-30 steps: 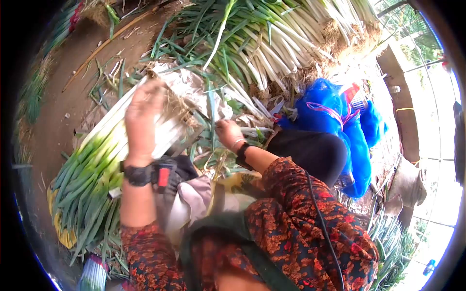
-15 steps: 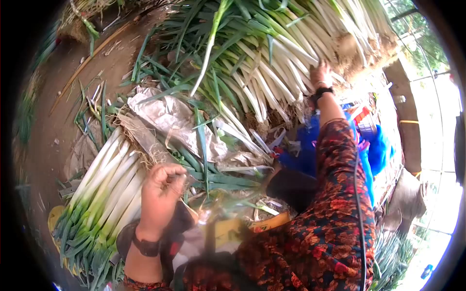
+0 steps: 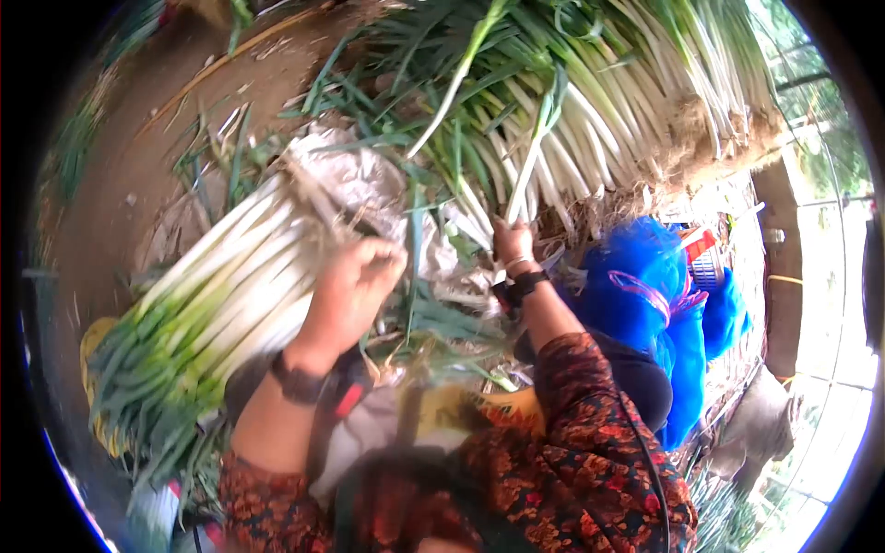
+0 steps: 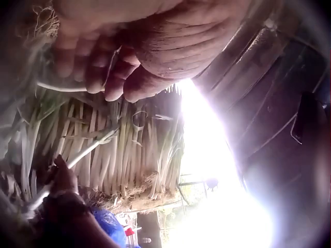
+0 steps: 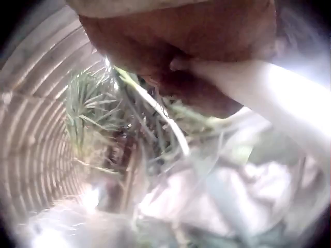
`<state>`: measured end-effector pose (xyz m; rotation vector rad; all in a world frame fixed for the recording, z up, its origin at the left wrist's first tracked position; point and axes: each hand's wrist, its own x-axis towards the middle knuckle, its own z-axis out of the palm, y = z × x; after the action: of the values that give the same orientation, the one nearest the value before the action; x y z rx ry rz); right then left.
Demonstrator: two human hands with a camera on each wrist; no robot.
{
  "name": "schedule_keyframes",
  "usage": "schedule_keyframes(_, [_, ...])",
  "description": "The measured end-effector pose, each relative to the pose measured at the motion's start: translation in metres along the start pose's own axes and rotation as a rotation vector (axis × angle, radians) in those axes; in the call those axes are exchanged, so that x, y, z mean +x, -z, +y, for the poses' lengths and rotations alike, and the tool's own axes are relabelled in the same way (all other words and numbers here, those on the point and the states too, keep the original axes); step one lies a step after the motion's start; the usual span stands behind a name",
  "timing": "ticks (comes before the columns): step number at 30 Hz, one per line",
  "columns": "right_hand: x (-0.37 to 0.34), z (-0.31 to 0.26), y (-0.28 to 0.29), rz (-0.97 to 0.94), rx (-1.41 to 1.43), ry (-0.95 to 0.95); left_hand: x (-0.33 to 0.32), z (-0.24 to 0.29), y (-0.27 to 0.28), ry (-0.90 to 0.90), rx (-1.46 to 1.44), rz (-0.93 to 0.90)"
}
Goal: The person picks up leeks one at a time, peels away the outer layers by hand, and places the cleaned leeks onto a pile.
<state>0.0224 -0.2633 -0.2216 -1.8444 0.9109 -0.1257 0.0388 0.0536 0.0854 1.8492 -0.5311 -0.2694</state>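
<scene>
White leek [image 3: 526,175] (right hand [image 3: 516,247] gripping), long axis forward, leaves [image 3: 553,101] foremost.

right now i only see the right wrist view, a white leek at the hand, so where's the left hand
Observer: In the head view, the left hand is by the root ends of a row of leeks.
Operator: ok and what does the held leek look like further out
Observer: Farther from the right hand, the head view shows it turning green.
Operator: anything off to the right of that hand
Observer: Yes, a bright blue bundle; I can't tell what is in it.
</scene>
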Motion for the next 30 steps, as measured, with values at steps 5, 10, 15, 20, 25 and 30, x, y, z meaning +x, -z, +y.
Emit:
schedule_keyframes(5, [-0.195, -0.155, -0.028, -0.424, 0.625, -0.236, 0.006, -0.043, -0.001, 0.012, 0.034, 0.132])
schedule_keyframes(10, [-0.267, -0.159, -0.025, -0.802, 0.482, 0.243, -0.003, 0.004, 0.042, 0.320, -0.007, 0.239])
schedule_keyframes(15, [-0.296, -0.205, -0.005, -0.637, -0.047, 0.608, -0.053, 0.021, 0.113, 0.114, -0.648, 0.597])
schedule_keyframes(20, [-0.327, -0.250, -0.047, -0.495, -0.041, 1.058, -0.158, 0.020, 0.219, 0.037, -0.136, 0.793])
schedule_keyframes(25, [-0.350, -0.282, -0.118, -0.616, -0.064, 1.353, -0.261, 0.013, 0.288, 0.228, -0.180, 0.998])
schedule_keyframes(30, [-0.317, -0.271, -0.169, -0.599, -0.305, 1.488, -0.309, -0.024, 0.300, 0.937, 0.426, 0.871])
